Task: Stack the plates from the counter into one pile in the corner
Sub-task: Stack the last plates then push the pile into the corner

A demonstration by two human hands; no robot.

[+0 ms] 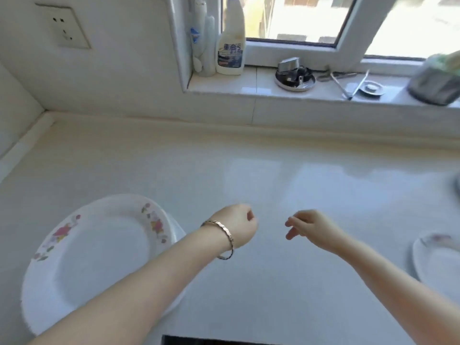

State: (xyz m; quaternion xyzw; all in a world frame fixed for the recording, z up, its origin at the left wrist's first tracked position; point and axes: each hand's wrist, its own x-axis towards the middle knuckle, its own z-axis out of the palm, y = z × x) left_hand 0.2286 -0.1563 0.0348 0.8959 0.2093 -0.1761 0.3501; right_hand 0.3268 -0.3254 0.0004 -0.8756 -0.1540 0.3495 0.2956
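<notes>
A pile of white plates [99, 250] with pink flower patterns on the rim sits on the counter at the lower left, partly covered by my left forearm. Another white plate [438, 260] with a faint flower mark lies at the right edge, cut off by the frame. My left hand [236, 225], with a metal bracelet on the wrist, hovers over the middle of the counter with its fingers curled in and nothing in it. My right hand [308, 227] hangs beside it, fingers loose and apart, holding nothing.
The white counter [224, 170] meets the tiled walls in a corner [44, 113] at the far left. The window sill [273, 93] carries spray bottles [230, 38], a round metal lid [295, 78], tongs [348, 83] and a grey cloth [435, 83]. A dark opening [199, 341] shows at the bottom edge.
</notes>
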